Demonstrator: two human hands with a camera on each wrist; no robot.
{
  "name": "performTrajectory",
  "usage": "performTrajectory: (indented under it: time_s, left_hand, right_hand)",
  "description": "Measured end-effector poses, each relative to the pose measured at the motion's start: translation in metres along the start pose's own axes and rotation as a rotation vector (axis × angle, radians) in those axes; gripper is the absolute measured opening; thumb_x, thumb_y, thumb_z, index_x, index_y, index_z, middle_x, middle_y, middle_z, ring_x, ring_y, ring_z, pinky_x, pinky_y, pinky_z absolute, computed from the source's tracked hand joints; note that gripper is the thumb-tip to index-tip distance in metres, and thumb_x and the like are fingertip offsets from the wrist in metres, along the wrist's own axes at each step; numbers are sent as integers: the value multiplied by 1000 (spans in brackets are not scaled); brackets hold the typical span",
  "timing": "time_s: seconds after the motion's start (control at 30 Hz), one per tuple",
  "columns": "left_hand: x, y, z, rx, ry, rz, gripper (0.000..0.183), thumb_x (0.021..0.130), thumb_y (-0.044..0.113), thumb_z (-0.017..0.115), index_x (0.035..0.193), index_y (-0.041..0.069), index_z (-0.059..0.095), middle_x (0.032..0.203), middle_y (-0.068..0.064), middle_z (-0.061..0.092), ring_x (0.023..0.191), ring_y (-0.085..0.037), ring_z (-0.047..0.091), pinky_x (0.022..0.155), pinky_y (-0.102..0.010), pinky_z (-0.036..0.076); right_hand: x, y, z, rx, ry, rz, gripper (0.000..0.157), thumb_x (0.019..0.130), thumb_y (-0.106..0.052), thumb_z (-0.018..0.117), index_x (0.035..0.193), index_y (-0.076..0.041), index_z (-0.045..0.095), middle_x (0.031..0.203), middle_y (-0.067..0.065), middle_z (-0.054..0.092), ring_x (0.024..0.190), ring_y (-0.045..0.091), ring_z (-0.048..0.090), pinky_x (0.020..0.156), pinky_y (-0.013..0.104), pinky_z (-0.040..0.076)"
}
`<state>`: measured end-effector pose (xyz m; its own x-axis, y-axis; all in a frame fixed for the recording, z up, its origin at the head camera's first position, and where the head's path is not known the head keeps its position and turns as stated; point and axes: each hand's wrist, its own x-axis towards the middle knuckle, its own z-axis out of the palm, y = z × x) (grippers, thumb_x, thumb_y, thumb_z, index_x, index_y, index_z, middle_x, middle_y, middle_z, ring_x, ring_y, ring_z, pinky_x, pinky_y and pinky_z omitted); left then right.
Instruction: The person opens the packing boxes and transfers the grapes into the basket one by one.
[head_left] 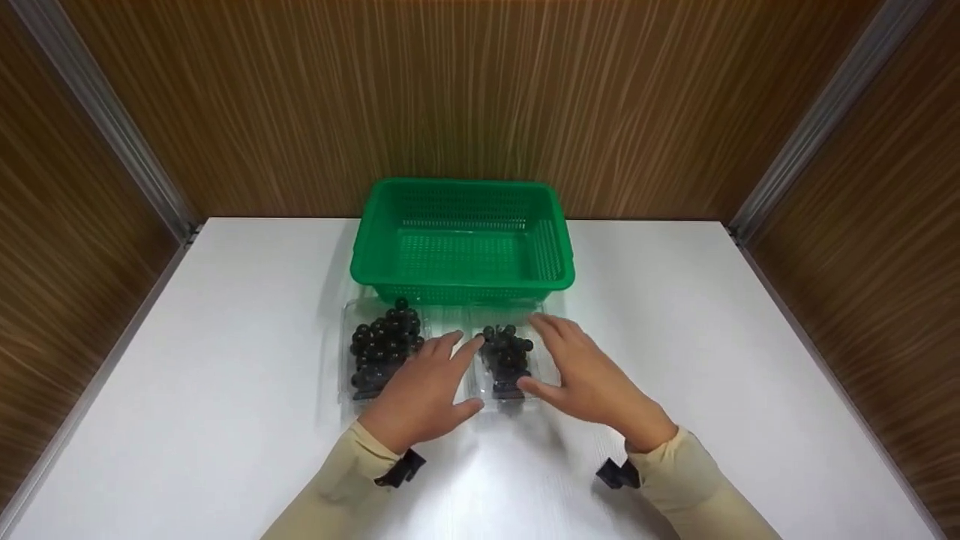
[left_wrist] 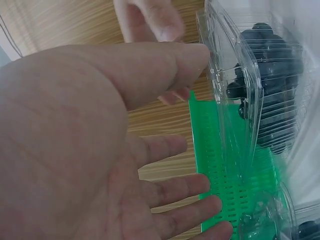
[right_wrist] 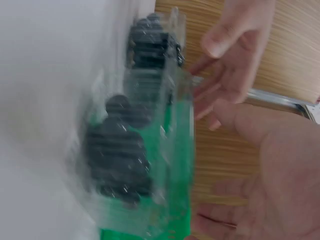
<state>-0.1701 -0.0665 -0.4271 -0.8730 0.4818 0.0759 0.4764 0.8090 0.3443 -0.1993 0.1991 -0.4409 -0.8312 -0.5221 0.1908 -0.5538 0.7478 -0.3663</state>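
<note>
Two clear plastic boxes of dark grapes sit side by side on a white table. In the left box (head_left: pixel 363 308) lies the larger bunch of grapes (head_left: pixel 384 341); the right box (head_left: pixel 481 318) holds a smaller bunch (head_left: pixel 510 351). My left hand (head_left: pixel 421 396) is over the gap between the boxes, fingers spread and thumb out. On the other side, my right hand (head_left: pixel 591 376) is beside the right box, its fingers apart. Neither hand grips anything; both palms (left_wrist: pixel 95 150) (right_wrist: pixel 295 175) look bare in the wrist views. Whether a fingertip touches the right box, I cannot tell.
Directly behind the boxes stands a green plastic basket (head_left: pixel 565 279) with slotted walls and nothing inside. Brown wood-grain panels (head_left: pixel 465 90) enclose the white table (head_left: pixel 247 360) at the back and both sides. A black strap piece (head_left: pixel 401 469) is at each wrist.
</note>
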Motion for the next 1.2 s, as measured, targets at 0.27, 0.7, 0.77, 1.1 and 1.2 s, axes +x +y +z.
performTrajectory:
  time_s: [0.27,0.7,0.77,1.1,1.2]
  left_hand:
    - [11,7,2,-28,-19,7,81,93,44,76,158,12,41,160,-20,40,147,-39,39,111,-58,43]
    - [24,20,5,-48,-67,-12,73,87,40,83,151,18,55,163,-22,35,150,-48,30,101,-58,52]
    - [26,20,6,-50,-87,-8,71,89,37,82,151,18,55,163,-22,35,150,-48,29,97,-57,54]
    - [31,17,4,36,-50,47,61,89,31,82,145,20,62,153,-20,50,143,-48,42,97,-58,54]
    - [32,17,5,56,-36,47,58,90,32,81,143,18,63,150,-20,53,141,-47,45,95,-57,56]
  right_hand:
    - [-2,8,-24,87,-116,246,85,90,-53,75,151,-4,41,108,7,66,81,19,60,73,41,52]
    - [0,8,-7,225,-313,271,54,87,-39,82,118,-6,52,94,7,60,78,19,56,72,40,49]
    - [0,10,-3,297,-315,273,54,88,-37,83,116,-4,50,89,5,56,74,18,52,68,36,46]
    - [6,20,6,478,-304,319,52,87,-32,85,116,-1,55,81,1,50,73,16,46,68,32,40]
    - [5,19,8,473,-293,315,50,87,-34,85,113,-3,57,78,0,51,70,15,47,65,30,40]
